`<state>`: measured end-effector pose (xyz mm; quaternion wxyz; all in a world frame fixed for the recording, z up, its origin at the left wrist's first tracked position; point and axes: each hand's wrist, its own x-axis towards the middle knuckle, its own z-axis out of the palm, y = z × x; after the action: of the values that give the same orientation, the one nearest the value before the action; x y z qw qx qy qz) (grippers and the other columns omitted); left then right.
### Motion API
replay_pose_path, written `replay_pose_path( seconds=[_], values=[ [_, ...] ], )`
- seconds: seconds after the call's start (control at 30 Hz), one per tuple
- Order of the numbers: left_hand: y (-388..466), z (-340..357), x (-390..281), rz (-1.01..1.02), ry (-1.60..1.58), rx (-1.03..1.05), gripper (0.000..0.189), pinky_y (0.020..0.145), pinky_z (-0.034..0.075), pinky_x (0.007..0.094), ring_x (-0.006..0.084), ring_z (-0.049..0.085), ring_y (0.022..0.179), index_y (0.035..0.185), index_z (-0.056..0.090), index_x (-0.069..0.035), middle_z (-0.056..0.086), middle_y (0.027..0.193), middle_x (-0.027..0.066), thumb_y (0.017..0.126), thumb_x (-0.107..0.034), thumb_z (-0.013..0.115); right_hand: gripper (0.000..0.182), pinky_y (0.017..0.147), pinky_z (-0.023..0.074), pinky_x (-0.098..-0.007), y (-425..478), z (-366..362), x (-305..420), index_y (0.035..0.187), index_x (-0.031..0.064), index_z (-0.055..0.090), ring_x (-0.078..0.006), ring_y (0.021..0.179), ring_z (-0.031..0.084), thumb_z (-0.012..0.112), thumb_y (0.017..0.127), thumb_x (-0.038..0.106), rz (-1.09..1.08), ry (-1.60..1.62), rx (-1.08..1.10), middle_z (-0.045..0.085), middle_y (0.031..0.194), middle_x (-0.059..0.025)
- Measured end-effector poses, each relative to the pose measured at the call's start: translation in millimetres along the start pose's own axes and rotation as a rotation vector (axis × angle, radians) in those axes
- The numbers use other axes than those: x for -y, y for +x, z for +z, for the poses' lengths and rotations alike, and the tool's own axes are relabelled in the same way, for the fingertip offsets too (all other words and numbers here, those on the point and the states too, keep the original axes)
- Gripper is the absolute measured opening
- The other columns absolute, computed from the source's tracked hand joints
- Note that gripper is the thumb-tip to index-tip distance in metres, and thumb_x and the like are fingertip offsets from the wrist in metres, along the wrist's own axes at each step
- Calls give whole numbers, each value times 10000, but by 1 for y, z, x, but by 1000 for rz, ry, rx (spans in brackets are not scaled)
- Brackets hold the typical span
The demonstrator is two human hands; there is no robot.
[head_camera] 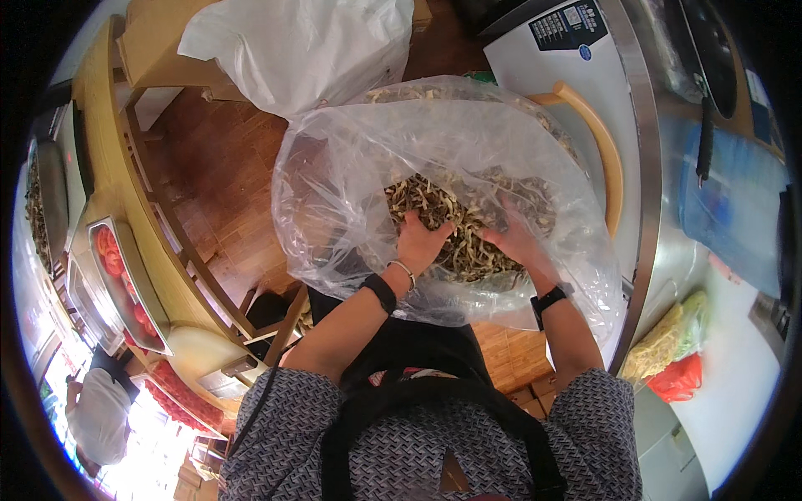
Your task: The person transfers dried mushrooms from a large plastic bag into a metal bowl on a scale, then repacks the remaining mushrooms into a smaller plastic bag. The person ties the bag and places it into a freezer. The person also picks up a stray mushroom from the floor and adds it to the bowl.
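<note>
A large clear plastic bag (pixel 351 206) stands in front of me with its mouth spread wide. Brown and pale dried strips (pixel 470 250), perhaps dried mushroom, fill its inside. My left hand (pixel 421 243) reaches into the bag, thumb apart from the fingers, its fingertips hidden among the strips. Opposite it, my right hand (pixel 517 238) lies over the strips with thumb and fingers apart, partly blurred by the film. A gap of loose strips separates the two hands. Whether the left fingers grip any strips is hidden.
A white sack (pixel 301 50) stands beyond the bag, beside cardboard boxes (pixel 169 47). Left, a wooden table (pixel 119 156) bears a metal tray (pixel 160 329) of red pieces and a cleaver (pixel 222 376). A curved wooden chair part (pixel 604 144) and steel counter (pixel 658 188) stand right. A person (pixel 100 407) is at lower left.
</note>
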<state>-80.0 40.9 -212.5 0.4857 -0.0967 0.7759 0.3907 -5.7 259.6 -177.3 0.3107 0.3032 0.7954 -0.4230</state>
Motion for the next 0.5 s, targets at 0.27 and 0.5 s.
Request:
replay_pose_path(
  seconds=[0.27, 0.5],
  values=[
    [24, 32, 6, -106, -92, 12, 1125, 1000, 479, 479, 492, 513, 1258, 1442, 300, 112, 443, 1366, 414, 756, -692, 687, 1051, 1109, 380, -434, 3, 30, 14, 1534, -17, 284, -379, 1372, 454, 798, 737, 435, 213, 106, -30, 477, 1459, -262],
    [28, 34, 20, -56, 11, 46, 1133, 978, 491, 501, 553, 525, 1206, 1505, 237, 63, 424, 1366, 414, 775, -685, 674, 1130, 1150, 347, -450, 10, 44, 9, 1555, 40, 248, -384, 1409, 395, 876, 678, 377, 207, -167, -39, 424, 1504, -237]
  ],
)
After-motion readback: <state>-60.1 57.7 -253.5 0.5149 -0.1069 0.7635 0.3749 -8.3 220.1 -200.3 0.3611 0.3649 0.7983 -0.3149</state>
